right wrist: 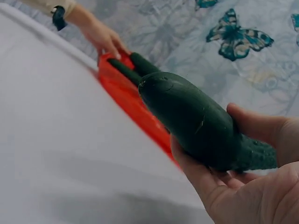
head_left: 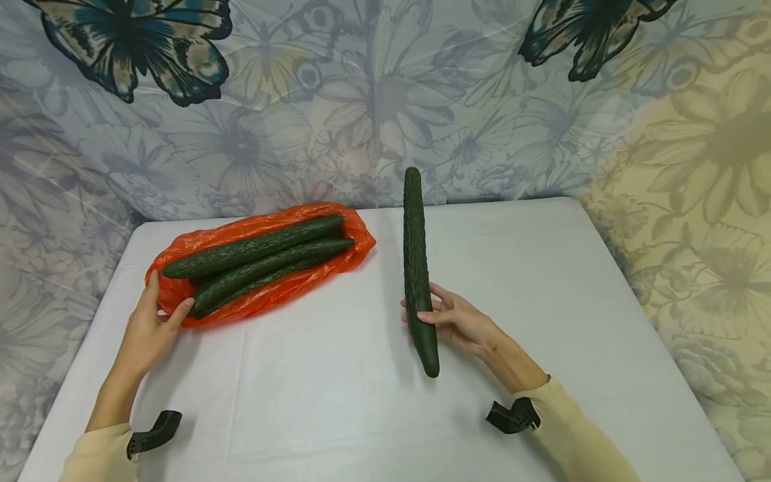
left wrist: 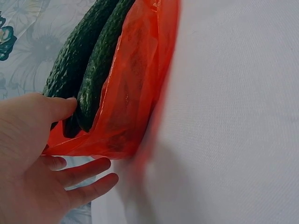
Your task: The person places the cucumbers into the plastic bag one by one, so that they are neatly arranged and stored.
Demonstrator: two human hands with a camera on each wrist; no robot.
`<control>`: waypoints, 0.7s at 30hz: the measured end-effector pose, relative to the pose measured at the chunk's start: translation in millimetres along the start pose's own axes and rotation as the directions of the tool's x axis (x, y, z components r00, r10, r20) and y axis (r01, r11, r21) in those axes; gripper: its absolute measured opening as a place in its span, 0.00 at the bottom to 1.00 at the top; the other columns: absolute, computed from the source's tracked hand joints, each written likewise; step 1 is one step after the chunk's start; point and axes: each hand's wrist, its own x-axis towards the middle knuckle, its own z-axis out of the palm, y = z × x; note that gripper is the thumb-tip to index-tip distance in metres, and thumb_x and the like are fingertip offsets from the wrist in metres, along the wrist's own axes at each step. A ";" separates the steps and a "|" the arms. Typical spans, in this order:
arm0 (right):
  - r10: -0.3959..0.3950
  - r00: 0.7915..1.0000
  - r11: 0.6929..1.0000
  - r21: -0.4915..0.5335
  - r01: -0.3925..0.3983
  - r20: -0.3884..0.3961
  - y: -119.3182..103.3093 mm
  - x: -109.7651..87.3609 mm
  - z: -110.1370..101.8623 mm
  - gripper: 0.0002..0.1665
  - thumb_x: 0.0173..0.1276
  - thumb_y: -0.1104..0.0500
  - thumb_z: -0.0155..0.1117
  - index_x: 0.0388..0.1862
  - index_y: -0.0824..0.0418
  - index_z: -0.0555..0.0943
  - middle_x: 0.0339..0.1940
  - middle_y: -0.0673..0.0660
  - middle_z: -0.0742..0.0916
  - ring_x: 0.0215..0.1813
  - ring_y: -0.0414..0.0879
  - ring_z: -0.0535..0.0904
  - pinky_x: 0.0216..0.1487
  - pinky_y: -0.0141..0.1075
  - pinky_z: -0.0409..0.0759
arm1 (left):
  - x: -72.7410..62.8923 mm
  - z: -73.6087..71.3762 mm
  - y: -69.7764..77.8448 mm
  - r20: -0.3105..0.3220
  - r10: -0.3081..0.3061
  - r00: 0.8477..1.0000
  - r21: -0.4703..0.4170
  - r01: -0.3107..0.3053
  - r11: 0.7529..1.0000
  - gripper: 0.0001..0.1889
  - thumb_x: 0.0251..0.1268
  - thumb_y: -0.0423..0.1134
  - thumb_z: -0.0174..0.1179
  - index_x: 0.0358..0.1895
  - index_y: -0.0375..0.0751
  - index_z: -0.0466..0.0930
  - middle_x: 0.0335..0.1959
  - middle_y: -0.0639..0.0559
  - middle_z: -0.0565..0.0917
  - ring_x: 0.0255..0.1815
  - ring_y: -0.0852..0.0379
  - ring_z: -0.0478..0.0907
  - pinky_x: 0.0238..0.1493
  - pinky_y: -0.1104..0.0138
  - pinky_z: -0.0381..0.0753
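Observation:
My right hand [head_left: 460, 321] holds a long dark green cucumber [head_left: 415, 261] near its lower end, thumb on one side and fingers behind. The cucumber stands nearly upright in the head view, raised off the table. In the right wrist view its smooth rounded end [right wrist: 187, 114] points towards the camera. At the left, a red plastic bag [head_left: 271, 301] lies open with several cucumbers [head_left: 259, 244] in it. My left hand [head_left: 147, 328] grips the bag's left end, the thumb beside the cucumber tips. In the left wrist view its other fingers [left wrist: 93, 189] are spread below the bag.
A white-covered table [head_left: 337, 402] carries the bag. Behind it hangs a floral cloth [head_left: 385, 100] with large butterflies [head_left: 135, 47]. Black wrist mounts [head_left: 512, 416] sit at both sleeves.

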 end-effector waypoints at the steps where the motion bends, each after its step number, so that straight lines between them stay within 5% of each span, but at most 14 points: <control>1: -0.015 1.000 1.000 -0.021 0.014 -0.006 -2.8 -0.1 2.1 0.48 0.68 0.74 0.57 0.80 0.58 0.46 0.72 0.72 0.67 0.57 0.53 0.82 0.60 0.44 0.78 | 0.0 -0.5 0.5 -0.002 0.002 1.000 0.000 -0.002 1.000 0.45 0.75 0.47 0.51 0.77 0.31 0.29 0.77 0.27 0.41 0.69 0.25 0.55 0.51 0.34 0.68; 8: -0.075 0.997 0.977 -0.200 0.070 -0.019 -20.5 0.9 11.0 0.49 0.68 0.72 0.59 0.81 0.54 0.47 0.72 0.74 0.66 0.62 0.62 0.77 0.55 0.41 0.81 | -1.0 -2.1 1.9 -0.008 0.009 1.000 0.002 -0.009 1.000 0.44 0.75 0.46 0.51 0.76 0.30 0.30 0.76 0.26 0.43 0.67 0.25 0.57 0.50 0.36 0.68; 12: -0.113 0.992 0.922 -0.377 0.084 -0.056 -26.0 2.8 9.6 0.52 0.65 0.72 0.62 0.81 0.58 0.47 0.71 0.72 0.69 0.64 0.66 0.73 0.57 0.47 0.80 | -0.8 -2.2 1.8 -0.007 0.004 1.000 0.004 -0.004 1.000 0.43 0.76 0.47 0.50 0.77 0.29 0.31 0.76 0.26 0.43 0.64 0.25 0.60 0.50 0.36 0.68; 15: -0.157 0.981 0.830 -0.554 0.066 -0.118 -29.1 3.3 9.3 0.54 0.61 0.69 0.67 0.80 0.58 0.50 0.74 0.66 0.66 0.71 0.64 0.66 0.64 0.54 0.72 | -0.7 -2.6 1.8 -0.007 0.002 1.000 0.008 -0.002 1.000 0.42 0.77 0.47 0.49 0.77 0.29 0.32 0.76 0.26 0.44 0.61 0.25 0.63 0.50 0.36 0.69; 18: -0.222 0.963 0.699 -0.714 0.049 -0.151 -31.6 4.6 10.8 0.54 0.59 0.66 0.72 0.80 0.56 0.54 0.77 0.62 0.63 0.74 0.62 0.61 0.68 0.57 0.67 | -1.1 -3.2 1.7 -0.011 0.004 1.000 0.009 -0.004 1.000 0.41 0.77 0.47 0.48 0.77 0.29 0.33 0.76 0.25 0.45 0.59 0.26 0.65 0.49 0.37 0.69; 21: -0.295 0.947 0.583 -0.809 0.075 -0.125 -32.3 8.2 13.5 0.51 0.57 0.67 0.73 0.78 0.55 0.60 0.73 0.63 0.69 0.70 0.62 0.68 0.64 0.55 0.72 | -1.8 -4.1 1.7 -0.022 0.006 1.000 0.010 -0.006 1.000 0.40 0.77 0.46 0.48 0.77 0.30 0.34 0.75 0.25 0.47 0.56 0.27 0.67 0.48 0.43 0.72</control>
